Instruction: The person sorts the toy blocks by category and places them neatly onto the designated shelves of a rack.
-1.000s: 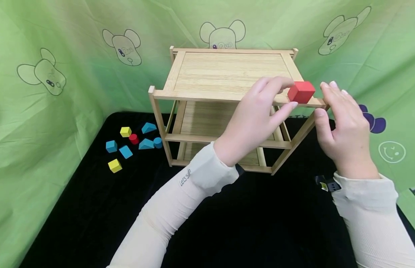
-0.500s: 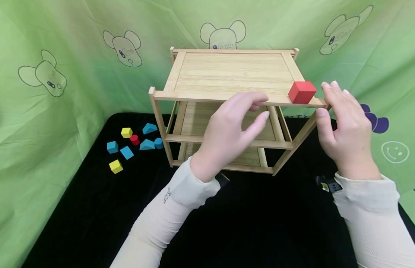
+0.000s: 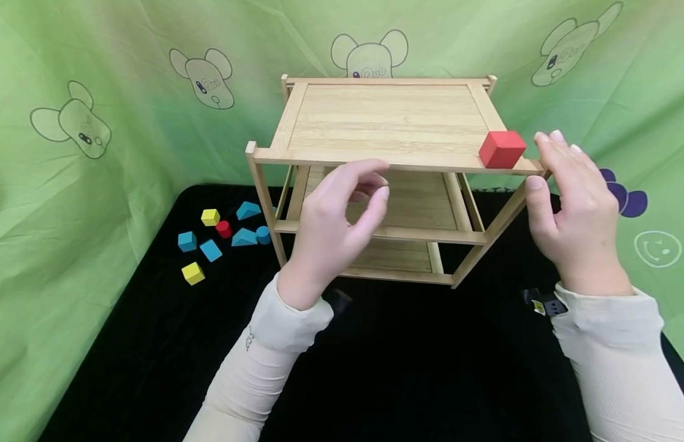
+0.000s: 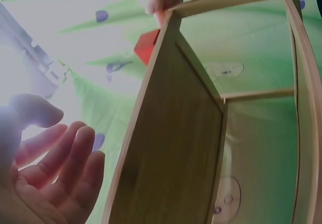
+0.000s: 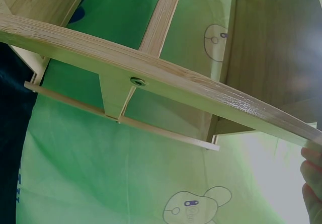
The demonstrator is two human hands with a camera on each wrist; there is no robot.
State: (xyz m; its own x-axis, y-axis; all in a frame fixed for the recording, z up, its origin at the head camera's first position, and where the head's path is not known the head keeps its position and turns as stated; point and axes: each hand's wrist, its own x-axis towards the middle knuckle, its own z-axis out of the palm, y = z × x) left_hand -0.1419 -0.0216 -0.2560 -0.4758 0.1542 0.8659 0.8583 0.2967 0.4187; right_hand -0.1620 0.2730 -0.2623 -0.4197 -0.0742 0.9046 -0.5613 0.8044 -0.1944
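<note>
A red cube (image 3: 502,150) rests on the front right corner of a wooden shelf (image 3: 392,123), on its top board. In the head view my left hand (image 3: 333,230) is in front of the shelf, fingers loosely bent, holding nothing. The left wrist view shows the left hand (image 4: 55,168) empty too, with the red cube (image 4: 147,47) farther up on the board. My right hand (image 3: 579,212) is at the shelf's front right corner post, thumb on the near side and fingers beyond, gripping it. At the right wrist view's edge, the right hand's fingertips (image 5: 312,168) meet the post.
Left of the shelf, a group of small blocks lies on the black cloth (image 3: 403,368): yellow cubes (image 3: 193,273), blue cubes (image 3: 187,241), a red cylinder (image 3: 223,229), blue triangular blocks (image 3: 244,237) and a blue cylinder (image 3: 263,234). A green printed curtain (image 3: 126,55) hangs around.
The left hand has let go of the red cube and moved left and down away from it. The cube stays on the shelf corner; the right hand stays at the post.
</note>
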